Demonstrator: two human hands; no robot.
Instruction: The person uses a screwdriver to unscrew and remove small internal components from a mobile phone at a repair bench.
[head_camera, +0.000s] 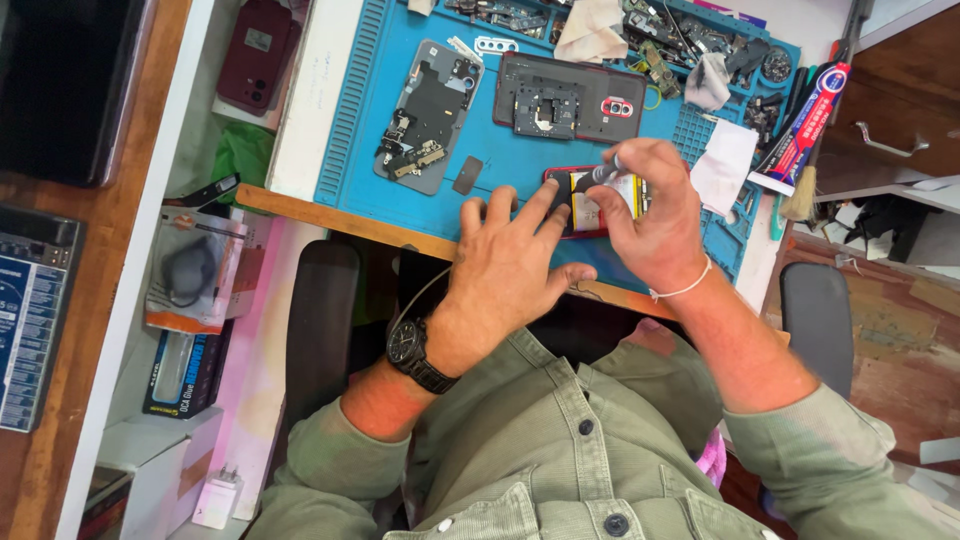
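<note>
Olive sleeves nearest; left hand (510, 265) spread flat, steadying red-framed opened phone (592, 203) on ribbed blue rubber mat (350, 110); right hand (650, 215) pinching slim black tool (598, 176) above it. Wooden-edged tabletop (300, 205), cluttered workshop.

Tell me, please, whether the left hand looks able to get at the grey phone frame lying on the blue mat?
Probably yes: the left hand rests near the grey phone frame, with only bare blue mat between them.
</note>
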